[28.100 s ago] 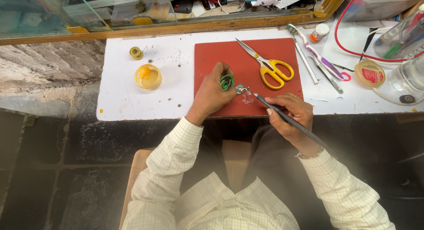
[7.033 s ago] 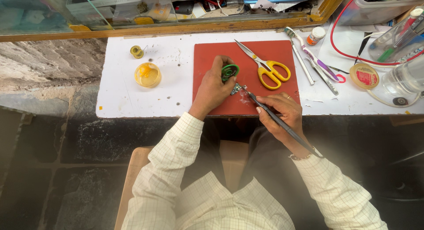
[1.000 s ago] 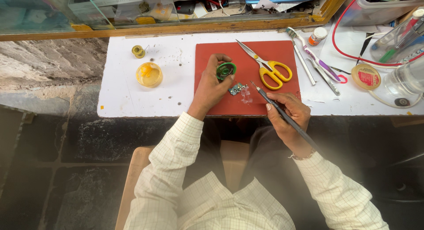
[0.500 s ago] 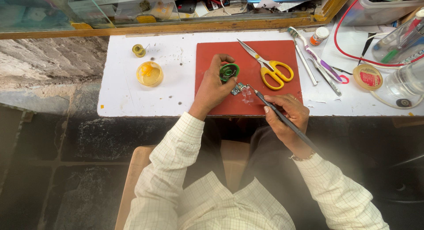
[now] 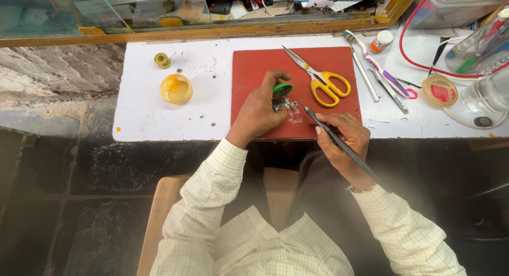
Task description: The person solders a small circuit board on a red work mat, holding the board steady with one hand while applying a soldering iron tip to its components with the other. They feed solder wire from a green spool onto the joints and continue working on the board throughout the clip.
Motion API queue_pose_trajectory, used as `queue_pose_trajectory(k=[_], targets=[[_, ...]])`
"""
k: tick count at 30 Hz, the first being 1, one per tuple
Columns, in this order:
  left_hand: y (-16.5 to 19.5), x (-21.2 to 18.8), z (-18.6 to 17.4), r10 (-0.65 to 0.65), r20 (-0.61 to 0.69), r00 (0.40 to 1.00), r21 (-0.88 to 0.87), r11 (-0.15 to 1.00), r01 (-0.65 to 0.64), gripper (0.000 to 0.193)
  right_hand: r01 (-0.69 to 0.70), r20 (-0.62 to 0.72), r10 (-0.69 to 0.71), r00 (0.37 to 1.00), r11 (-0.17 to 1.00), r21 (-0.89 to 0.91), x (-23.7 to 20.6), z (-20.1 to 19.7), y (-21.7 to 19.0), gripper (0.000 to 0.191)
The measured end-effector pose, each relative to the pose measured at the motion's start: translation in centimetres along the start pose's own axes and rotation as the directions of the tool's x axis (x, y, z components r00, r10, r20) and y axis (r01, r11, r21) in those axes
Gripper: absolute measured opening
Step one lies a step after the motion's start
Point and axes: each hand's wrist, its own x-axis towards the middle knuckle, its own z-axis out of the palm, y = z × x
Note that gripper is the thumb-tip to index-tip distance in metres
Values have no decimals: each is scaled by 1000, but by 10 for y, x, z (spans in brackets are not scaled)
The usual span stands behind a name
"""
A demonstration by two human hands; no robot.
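Pinching a small green round piece [image 5: 282, 90] with a metal fitting between left hand [image 5: 260, 111] fingers, just above the red mat [image 5: 254, 69]. Gripping a long dark thin tool [image 5: 339, 143] in the right hand [image 5: 342, 138], long axis slanting from wrist up-left, tip pointing at the fitting. Beyond both hands, yellow-handled scissors [image 5: 321, 80] lying on the mat, blades aimed away and left. Far left of the left hand, on the white surface [image 5: 201, 117], a small round container [image 5: 176, 89] holding something yellow.
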Motion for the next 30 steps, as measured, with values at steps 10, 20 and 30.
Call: queue_pose_trajectory(k=[10,20,30], targets=[[-2,-1,1,17,80,997,-113,994,-8,69,-3,-15,3,1000,999,46,-5,-1,6,22],[-4,-1,2,23,73,997,-112,994,-15,71,13,-32,-12,999,999,40,-6,0,9,21],[-6,1,-2,-62,31,998,-149,987,66,60,-6,4,5,1000,992,125,-8,-1,12,23]])
